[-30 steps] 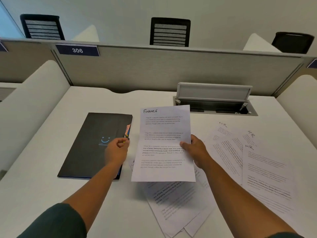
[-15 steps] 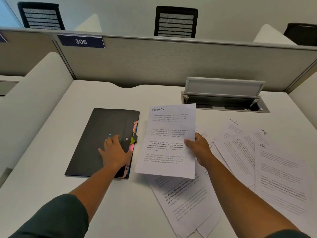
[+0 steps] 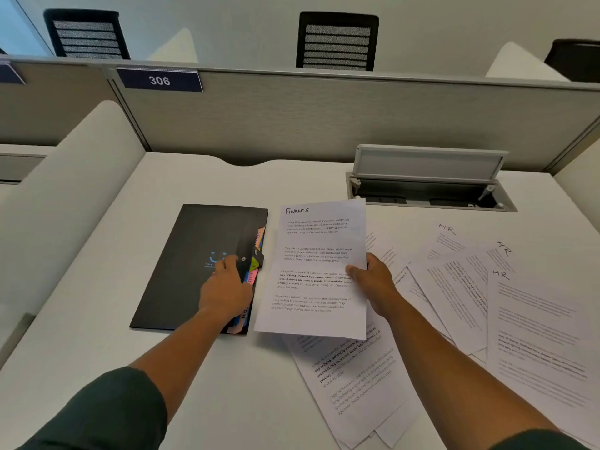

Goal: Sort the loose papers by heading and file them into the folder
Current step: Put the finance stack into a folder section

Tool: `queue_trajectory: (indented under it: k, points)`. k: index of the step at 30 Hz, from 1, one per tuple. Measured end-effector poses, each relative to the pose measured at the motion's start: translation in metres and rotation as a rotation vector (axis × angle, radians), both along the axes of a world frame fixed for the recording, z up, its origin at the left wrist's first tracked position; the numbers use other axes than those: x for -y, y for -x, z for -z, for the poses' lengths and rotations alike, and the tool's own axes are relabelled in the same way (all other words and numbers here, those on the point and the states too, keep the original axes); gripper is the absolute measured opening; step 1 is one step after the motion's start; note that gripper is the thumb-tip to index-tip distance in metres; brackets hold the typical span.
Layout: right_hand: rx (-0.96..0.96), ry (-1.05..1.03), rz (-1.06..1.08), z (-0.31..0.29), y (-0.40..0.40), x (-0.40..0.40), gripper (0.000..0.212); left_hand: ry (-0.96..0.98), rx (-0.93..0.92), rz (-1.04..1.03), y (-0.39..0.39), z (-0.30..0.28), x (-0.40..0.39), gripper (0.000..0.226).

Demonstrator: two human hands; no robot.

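bare desk (image 3: 97, 319) left, loose papers (image 3: 454, 287) right

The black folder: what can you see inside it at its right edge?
Coloured divider tabs poke from the black folder. The cover and the left hand hide everything else.
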State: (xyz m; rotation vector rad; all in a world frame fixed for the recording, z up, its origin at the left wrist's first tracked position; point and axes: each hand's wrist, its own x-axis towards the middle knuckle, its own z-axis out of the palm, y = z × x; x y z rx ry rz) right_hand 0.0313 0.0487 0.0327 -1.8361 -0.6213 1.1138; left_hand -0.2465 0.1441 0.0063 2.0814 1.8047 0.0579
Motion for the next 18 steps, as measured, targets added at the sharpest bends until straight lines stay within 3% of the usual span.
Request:
queue_trajectory:
  k: [2,7,13,18]
  points:
    - [-0.005,-0.001,-0.002,-0.001,0.001,-0.001,0.037,-0.01,-0.035,0.038,-0.003,-0.005,0.0,0.042]
    - [-0.004,-0.012,0.007,-0.004,0.001,-0.003,0.036,-0.067,-0.293,0.174,-0.005,-0.011,-0.003,0.042]
    - [-0.016,-0.018,0.011,-0.006,0.001,-0.006,0.036,-0.259,-0.362,0.137,-0.004,-0.017,-0.002,0.06]
    - [-0.022,-0.012,0.011,-0.006,0.005,-0.007,0.036,-0.295,-0.397,0.107,-0.001,-0.021,-0.003,0.074]
